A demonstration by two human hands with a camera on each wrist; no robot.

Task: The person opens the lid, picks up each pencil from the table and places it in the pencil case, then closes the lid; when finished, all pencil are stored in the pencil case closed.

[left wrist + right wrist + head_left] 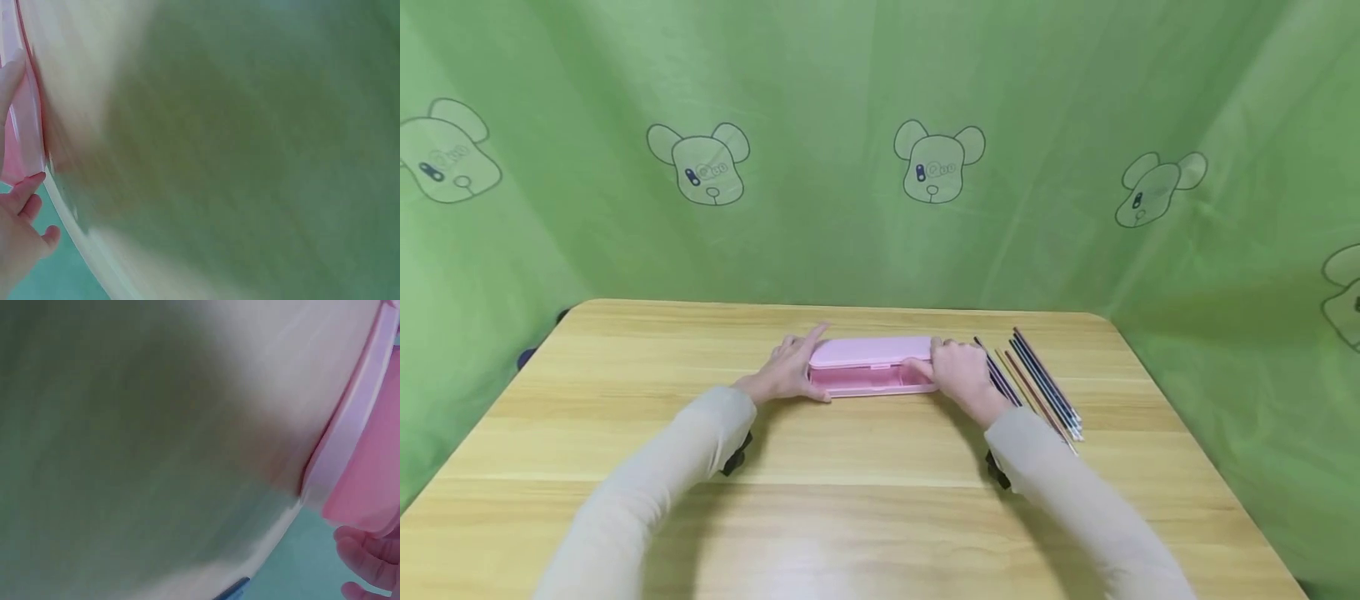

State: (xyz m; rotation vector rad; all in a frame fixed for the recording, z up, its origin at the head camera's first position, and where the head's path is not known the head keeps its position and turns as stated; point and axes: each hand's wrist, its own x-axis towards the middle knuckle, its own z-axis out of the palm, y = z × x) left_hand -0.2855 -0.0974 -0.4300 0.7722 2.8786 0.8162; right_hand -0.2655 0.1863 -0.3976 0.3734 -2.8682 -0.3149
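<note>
A pink pencil case [872,352] lies lengthwise on the table, its lid raised partway so that the inside shows through the front gap. My left hand [790,368] holds the case's left end, thumb along the lower front edge and fingers at the end and back. At the opposite end my right hand [962,371] grips the lid, its thumb at the front gap and its fingers over the top. The left wrist view shows fingers [25,194] touching a corner of the case. In the right wrist view the fingers [369,559] are at the case's end, partly cut off.
Several pencils [1045,379] lie side by side just right of the case, partly hidden by my right hand and sleeve. The wooden table [865,517] extends to a green curtain [820,242] with printed bear heads, which encloses the back and sides.
</note>
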